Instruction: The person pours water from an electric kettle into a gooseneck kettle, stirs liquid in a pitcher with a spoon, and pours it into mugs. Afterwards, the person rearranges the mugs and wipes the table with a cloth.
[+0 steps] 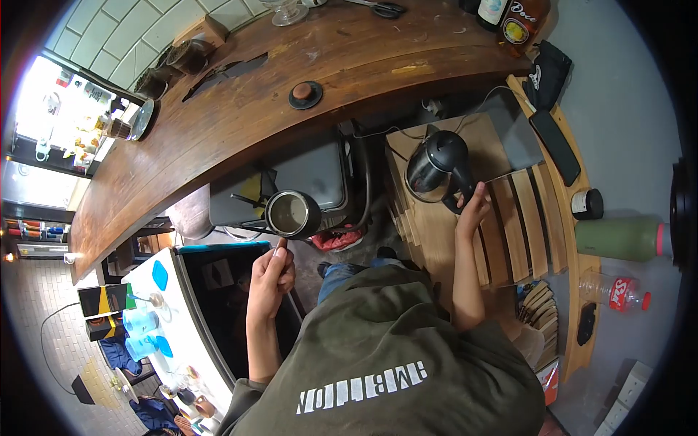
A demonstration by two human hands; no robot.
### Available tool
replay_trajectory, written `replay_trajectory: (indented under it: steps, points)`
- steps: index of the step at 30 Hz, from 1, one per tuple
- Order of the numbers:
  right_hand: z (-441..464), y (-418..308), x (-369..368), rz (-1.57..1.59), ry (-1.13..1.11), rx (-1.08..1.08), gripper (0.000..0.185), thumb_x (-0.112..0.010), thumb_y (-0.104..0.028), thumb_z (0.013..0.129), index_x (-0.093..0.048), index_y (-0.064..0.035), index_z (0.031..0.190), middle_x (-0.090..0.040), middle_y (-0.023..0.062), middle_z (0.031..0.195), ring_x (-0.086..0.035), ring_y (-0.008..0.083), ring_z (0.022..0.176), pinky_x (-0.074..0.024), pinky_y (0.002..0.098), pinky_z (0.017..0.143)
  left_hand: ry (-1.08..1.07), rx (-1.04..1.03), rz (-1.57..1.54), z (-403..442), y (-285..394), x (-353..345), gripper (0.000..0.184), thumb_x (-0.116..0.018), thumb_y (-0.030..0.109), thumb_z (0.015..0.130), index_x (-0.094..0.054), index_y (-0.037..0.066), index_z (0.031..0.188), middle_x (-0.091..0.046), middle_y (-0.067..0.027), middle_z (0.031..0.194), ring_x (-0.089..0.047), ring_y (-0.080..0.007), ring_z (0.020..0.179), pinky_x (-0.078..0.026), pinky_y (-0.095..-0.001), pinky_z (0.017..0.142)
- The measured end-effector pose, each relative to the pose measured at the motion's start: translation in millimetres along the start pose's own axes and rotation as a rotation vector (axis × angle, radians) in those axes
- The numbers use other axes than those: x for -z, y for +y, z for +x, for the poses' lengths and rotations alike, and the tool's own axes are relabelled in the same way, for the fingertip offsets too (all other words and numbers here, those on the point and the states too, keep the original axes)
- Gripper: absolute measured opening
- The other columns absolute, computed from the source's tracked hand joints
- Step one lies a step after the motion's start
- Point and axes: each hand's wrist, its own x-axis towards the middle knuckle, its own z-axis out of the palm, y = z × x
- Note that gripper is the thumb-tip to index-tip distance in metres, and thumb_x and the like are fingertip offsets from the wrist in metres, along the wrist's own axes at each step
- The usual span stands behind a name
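My left hand is closed on the handle of a dark metal pot with an open top and a pale interior. Only the brown tip of that handle shows above my fingers. At the right, my right hand grips the black handle of an electric kettle, whose black lid is down. The kettle is over a wooden surface; whether it rests there I cannot tell. On the counter lies a round dark lid with a brown knob.
A curved wooden counter runs across the front. Bottles and scissors are at its far side. A grey bin stands below it. At right, a narrow shelf carries a phone and a green flask.
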Motion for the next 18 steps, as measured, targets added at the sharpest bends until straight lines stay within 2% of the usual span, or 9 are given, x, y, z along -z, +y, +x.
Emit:
replay_trajectory:
  steps: [4,6,7,8,10,11,12,14,18]
  points:
    - [-4.7,15.1,18.4,-0.055,-0.025,-0.021,0.059,-0.049,-0.05,0.1,-0.061,0.0012,0.074,-0.056,0.0036,0.061,-0.053,0.0143,0.058,-0.0427,0.0297,0.06,-0.028,0.001,-0.014,6.1,0.0,2.9,0.033,-0.052,0.034,0.101,-0.048,0.008,0.081,-0.037,0.0053,0.059,-0.027,-0.0036,0.047,-0.02,-0.0221,0.045]
    - [-10.2,9.9,17.8,-0.209,0.012,0.031,0.055,-0.044,-0.047,0.103,-0.062,0.0032,0.087,-0.062,0.0091,0.076,-0.057,0.019,0.07,-0.0452,0.0322,0.07,-0.042,0.009,-0.02,8.4,-1.1,9.0,0.032,-0.052,0.032,0.102,-0.048,0.008,0.081,-0.037,0.0051,0.06,-0.028,-0.0036,0.048,-0.02,-0.0219,0.045]
    - [-9.9,0.2,13.3,-0.316,0.082,0.313,0.039,-0.047,-0.034,0.103,-0.059,0.0026,0.099,-0.061,0.0138,0.092,-0.057,0.0222,0.083,-0.0456,0.0345,0.077,-0.049,0.016,-0.013,9.3,-0.8,11.0,0.032,-0.052,0.032,0.102,-0.049,0.008,0.081,-0.037,0.005,0.06,-0.029,-0.0037,0.048,-0.021,-0.0217,0.045]
    - [-7.9,-11.6,13.9,-0.312,0.085,0.324,0.039,-0.047,-0.034,0.103,-0.059,0.0026,0.099,-0.061,0.0138,0.092,-0.057,0.0222,0.083,-0.0456,0.0345,0.077,-0.055,0.019,-0.009,10.8,-0.3,12.4,0.032,-0.052,0.031,0.102,-0.049,0.008,0.081,-0.037,0.0049,0.059,-0.03,-0.0038,0.048,-0.022,-0.0216,0.045]
    - [-9.3,-41.6,12.3,-0.458,0.099,0.596,0.02,-0.052,-0.019,0.1,-0.057,-0.0001,0.105,-0.058,0.0148,0.098,-0.056,0.0233,0.089,-0.0454,0.0345,0.079,-0.027,0.012,-0.01,11.1,1.8,15.4,0.033,-0.051,0.031,0.102,-0.049,0.007,0.081,-0.037,0.005,0.059,-0.031,-0.0037,0.049,-0.023,-0.0212,0.046]
    - [-13.8,-62.6,7.7,-0.467,0.087,0.617,0.009,-0.057,-0.009,0.096,-0.058,-0.0011,0.101,-0.058,0.0128,0.097,-0.057,0.0256,0.087,-0.0465,0.0355,0.08,-0.042,0.013,-0.008,10.2,2.7,19.1,0.033,-0.051,0.032,0.102,-0.049,0.007,0.08,-0.037,0.005,0.06,-0.031,-0.0037,0.049,-0.023,-0.0212,0.046]
    - [-20.1,-82.4,-6.1,-0.462,0.084,0.625,0.009,-0.057,-0.009,0.096,-0.058,-0.0011,0.101,-0.058,0.0128,0.097,-0.057,0.0256,0.087,-0.0465,0.0355,0.08,-0.059,0.017,-0.005,8.9,3.7,23.2,0.033,-0.051,0.032,0.102,-0.049,0.007,0.08,-0.038,0.005,0.06,-0.031,-0.0037,0.049,-0.024,-0.0212,0.046]
    - [-30.9,-116.5,-42.8,-0.404,-0.106,0.679,0.009,-0.058,-0.007,0.095,-0.058,-0.001,0.102,-0.059,0.0123,0.1,-0.058,0.0263,0.088,-0.0472,0.0348,0.081,-0.068,-0.013,-0.03,7.9,6.0,30.8,0.033,-0.052,0.031,0.102,-0.05,0.007,0.08,-0.039,0.0051,0.062,-0.032,-0.0032,0.05,-0.024,-0.0212,0.046]
    - [-41.2,-160.5,-145.3,-0.331,-0.553,0.862,0.015,-0.061,-0.004,0.09,-0.059,-0.0009,0.104,-0.06,0.0127,0.104,-0.06,0.0318,0.102,-0.0473,0.0379,0.089,-0.034,-0.01,-0.048,4.6,8.3,50.5,0.031,-0.053,0.031,0.102,-0.051,0.006,0.082,-0.04,0.0055,0.065,-0.033,-0.0023,0.051,-0.023,-0.0209,0.045]
